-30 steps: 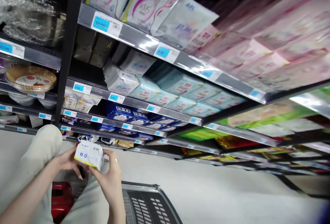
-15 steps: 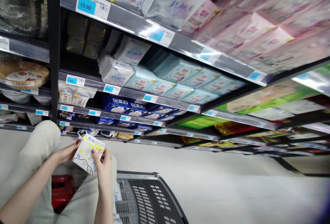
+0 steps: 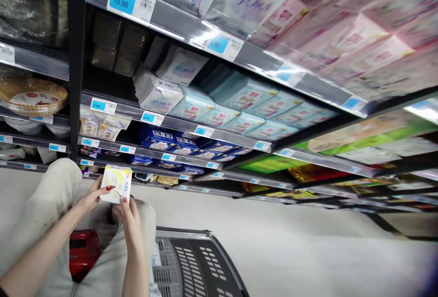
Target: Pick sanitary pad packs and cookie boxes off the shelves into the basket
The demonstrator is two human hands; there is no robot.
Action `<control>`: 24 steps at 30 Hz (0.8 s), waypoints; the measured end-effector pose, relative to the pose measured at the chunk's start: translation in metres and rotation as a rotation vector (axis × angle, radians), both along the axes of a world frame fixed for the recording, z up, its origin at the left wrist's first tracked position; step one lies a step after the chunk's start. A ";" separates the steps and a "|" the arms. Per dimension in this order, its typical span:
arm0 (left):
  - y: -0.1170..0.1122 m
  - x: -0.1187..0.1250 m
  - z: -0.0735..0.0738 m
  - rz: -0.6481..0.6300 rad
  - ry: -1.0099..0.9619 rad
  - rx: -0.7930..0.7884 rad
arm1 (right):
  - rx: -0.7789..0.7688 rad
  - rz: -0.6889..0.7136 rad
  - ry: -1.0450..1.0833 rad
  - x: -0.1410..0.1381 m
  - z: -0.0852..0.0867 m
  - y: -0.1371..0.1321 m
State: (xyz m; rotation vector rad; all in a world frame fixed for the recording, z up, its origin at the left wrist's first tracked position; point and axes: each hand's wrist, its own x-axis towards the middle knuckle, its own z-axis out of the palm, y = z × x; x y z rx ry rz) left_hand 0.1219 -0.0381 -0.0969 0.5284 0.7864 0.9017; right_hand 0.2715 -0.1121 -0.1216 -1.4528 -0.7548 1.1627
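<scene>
A small white and yellow pack (image 3: 116, 184) is held upright between both my hands at the lower left, above my knees in pale trousers (image 3: 51, 196). My left hand (image 3: 91, 196) grips its left edge with fingers closed on it. My right hand (image 3: 127, 212) holds its lower right corner from below. The pack's printed front faces me. Right behind it stand the lowest store shelves (image 3: 143, 164).
A black shopping basket (image 3: 198, 265) sits on the pale floor to my right, and a red object (image 3: 82, 251) lies between my legs. Tall shelves (image 3: 239, 64) with packs and blue price tags fill the view, running off to the right.
Both hands have turned the pack over: first its white side showed, then a tilted yellow face, now the front stands upright. The view shifted slightly.
</scene>
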 end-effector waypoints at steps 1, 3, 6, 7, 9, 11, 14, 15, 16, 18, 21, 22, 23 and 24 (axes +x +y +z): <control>-0.002 0.004 0.000 0.034 0.002 0.023 | 0.009 -0.042 0.029 -0.007 -0.004 0.004; -0.007 0.010 -0.002 0.063 0.017 0.044 | 0.045 -0.110 0.038 -0.017 -0.008 0.011; -0.010 0.012 -0.010 0.018 -0.040 0.030 | 0.095 -0.167 0.078 -0.016 -0.006 0.016; -0.008 0.010 -0.013 0.002 -0.069 0.032 | 0.103 -0.177 0.101 -0.011 -0.004 0.015; -0.003 0.001 -0.017 -0.048 -0.111 0.035 | 0.090 -0.177 0.142 0.002 0.004 0.011; 0.002 -0.008 -0.017 -0.148 -0.079 0.031 | 0.049 -0.149 0.157 0.014 0.012 0.006; 0.007 -0.016 -0.011 -0.315 0.069 0.069 | -0.014 -0.076 0.134 0.025 0.023 0.001; 0.007 -0.016 -0.009 -0.348 0.113 0.086 | -0.028 -0.060 0.122 0.026 0.026 0.000; 0.007 -0.015 -0.008 -0.369 0.147 0.099 | -0.043 -0.044 0.112 0.026 0.028 0.000; 0.007 -0.013 -0.006 -0.381 0.197 0.103 | -0.061 -0.029 0.111 0.025 0.030 0.001; 0.007 -0.011 -0.003 -0.364 0.228 0.110 | -0.062 -0.020 0.131 0.024 0.032 0.002; 0.007 -0.011 -0.001 -0.350 0.219 0.124 | -0.057 -0.015 0.136 0.024 0.033 0.002; 0.008 -0.011 0.001 -0.334 0.203 0.145 | -0.043 -0.009 0.140 0.024 0.033 0.001; 0.008 -0.012 0.003 -0.320 0.184 0.171 | -0.019 -0.003 0.144 0.025 0.033 0.000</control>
